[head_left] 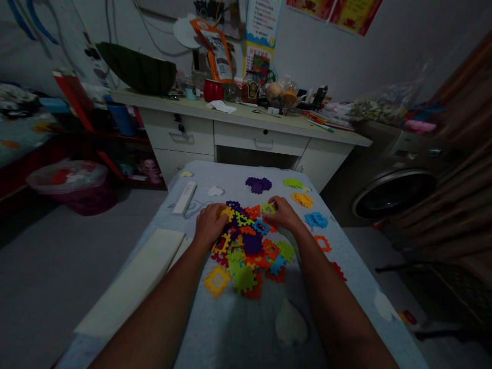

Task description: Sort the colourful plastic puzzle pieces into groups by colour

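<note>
A mixed heap of toothed plastic building pieces [252, 244] in several colours lies mid-table between my hands. My left hand [209, 224] is closed at the heap's left edge, its fingers on a yellow gear-edged piece [228, 213]. At the heap's far right, my right hand [283, 212] pinches a light green toothed piece [268, 208]. Small groups sorted by colour lie beyond and to the right: purple pieces [258, 184], green pieces [293, 183], yellow pieces [303, 199], blue pieces [316, 220], an orange piece [322, 243] and red pieces [339, 270], the last partly behind my right forearm.
A cloth with heart prints covers the table [246, 333]. Along its left side lie a long whitish block [134, 282] and a smaller white box [185, 198]. A cluttered desk [265, 120] stands behind, a washing machine [388, 174] to the right, a lined bin [77, 187] to the left.
</note>
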The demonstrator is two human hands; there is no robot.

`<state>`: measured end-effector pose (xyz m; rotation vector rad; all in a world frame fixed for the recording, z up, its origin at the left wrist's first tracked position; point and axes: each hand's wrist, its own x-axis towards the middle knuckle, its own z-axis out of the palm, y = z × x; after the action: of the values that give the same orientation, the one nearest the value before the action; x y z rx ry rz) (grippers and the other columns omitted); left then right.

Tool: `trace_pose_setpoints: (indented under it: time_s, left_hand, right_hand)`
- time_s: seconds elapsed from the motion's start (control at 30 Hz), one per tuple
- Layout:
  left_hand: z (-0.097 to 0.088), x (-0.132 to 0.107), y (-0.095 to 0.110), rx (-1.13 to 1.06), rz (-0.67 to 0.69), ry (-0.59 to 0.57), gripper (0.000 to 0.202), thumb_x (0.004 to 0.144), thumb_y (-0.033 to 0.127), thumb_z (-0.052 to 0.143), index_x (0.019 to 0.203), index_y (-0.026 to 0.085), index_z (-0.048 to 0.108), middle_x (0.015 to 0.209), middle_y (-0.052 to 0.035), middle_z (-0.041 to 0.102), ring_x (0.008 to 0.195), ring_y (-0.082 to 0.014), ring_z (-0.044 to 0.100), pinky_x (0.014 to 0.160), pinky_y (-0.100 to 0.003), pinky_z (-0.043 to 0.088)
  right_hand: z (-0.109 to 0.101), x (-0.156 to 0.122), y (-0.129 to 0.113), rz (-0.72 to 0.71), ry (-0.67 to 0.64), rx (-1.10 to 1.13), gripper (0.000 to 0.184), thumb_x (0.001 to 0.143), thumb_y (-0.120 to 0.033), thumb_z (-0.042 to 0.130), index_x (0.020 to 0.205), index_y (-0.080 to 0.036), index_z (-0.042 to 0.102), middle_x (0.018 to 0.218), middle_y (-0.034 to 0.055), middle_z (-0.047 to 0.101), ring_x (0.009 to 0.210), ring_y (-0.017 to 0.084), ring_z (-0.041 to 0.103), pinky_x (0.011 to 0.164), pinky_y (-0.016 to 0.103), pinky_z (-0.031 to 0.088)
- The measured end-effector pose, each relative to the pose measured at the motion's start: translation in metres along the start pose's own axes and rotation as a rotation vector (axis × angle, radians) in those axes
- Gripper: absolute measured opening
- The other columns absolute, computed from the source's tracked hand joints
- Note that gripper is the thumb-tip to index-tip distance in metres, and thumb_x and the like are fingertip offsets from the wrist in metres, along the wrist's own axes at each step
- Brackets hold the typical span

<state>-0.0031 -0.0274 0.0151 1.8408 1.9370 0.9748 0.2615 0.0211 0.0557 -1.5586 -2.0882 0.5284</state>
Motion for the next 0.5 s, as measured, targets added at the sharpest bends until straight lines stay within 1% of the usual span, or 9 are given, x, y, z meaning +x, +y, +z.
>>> trace_pose_setpoints:
  time_s: [0.1, 0.23, 0.3, 0.37, 0.5]
  left_hand:
    - [-0.001, 0.000, 0.001, 0.011, -0.004, -0.011, 0.037, 0.081, 0.031, 0.046, 0.113, 0.023, 0.063, 0.121, -0.0069, 0.064, 0.113, -0.0279, 0.056, 0.101, -0.045, 0.041]
    - [-0.003, 0.000, 0.003, 0.019, -0.012, -0.016, 0.037, 0.081, 0.032, 0.047, 0.113, 0.023, 0.063, 0.120, -0.0068, 0.064, 0.113, -0.0276, 0.056, 0.099, -0.043, 0.043]
    - [-0.003, 0.000, 0.004, 0.024, -0.011, -0.015, 0.037, 0.081, 0.033, 0.047, 0.112, 0.023, 0.063, 0.119, -0.0071, 0.065, 0.112, -0.0279, 0.057, 0.097, -0.043, 0.044]
    - [-0.004, 0.000, 0.004, 0.026, -0.005, -0.014, 0.037, 0.081, 0.033, 0.047, 0.112, 0.023, 0.063, 0.118, -0.0074, 0.065, 0.111, -0.0283, 0.057, 0.096, -0.043, 0.044]
    - [-0.002, 0.000, 0.002, 0.018, -0.002, -0.013, 0.037, 0.081, 0.033, 0.047, 0.113, 0.023, 0.063, 0.118, -0.0068, 0.065, 0.110, -0.0277, 0.057, 0.096, -0.043, 0.044]
  right_hand:
    - [0.001, 0.001, 0.017, 0.078, 0.122, -0.054, 0.037, 0.065, -0.030, 0.076, 0.096, -0.020, 0.058, 0.091, 0.0006, 0.048, 0.084, 0.017, 0.050, 0.078, 0.029, 0.042]
    - [0.007, 0.001, 0.035, 0.086, 0.197, -0.061, 0.033, 0.070, -0.034, 0.072, 0.096, -0.020, 0.059, 0.095, 0.0018, 0.048, 0.088, 0.018, 0.051, 0.083, 0.031, 0.043]
    - [0.007, 0.001, 0.041, 0.088, 0.206, -0.075, 0.030, 0.075, -0.036, 0.069, 0.098, -0.019, 0.060, 0.096, 0.0029, 0.049, 0.091, 0.019, 0.051, 0.086, 0.032, 0.042]
    - [0.005, 0.001, 0.046, 0.120, 0.190, -0.116, 0.027, 0.078, -0.036, 0.066, 0.098, -0.018, 0.062, 0.094, 0.0042, 0.052, 0.093, 0.020, 0.052, 0.088, 0.032, 0.041]
    - [0.003, 0.001, 0.051, 0.199, 0.124, -0.170, 0.025, 0.075, -0.037, 0.069, 0.089, -0.017, 0.064, 0.090, 0.0059, 0.055, 0.087, 0.020, 0.052, 0.083, 0.032, 0.040]
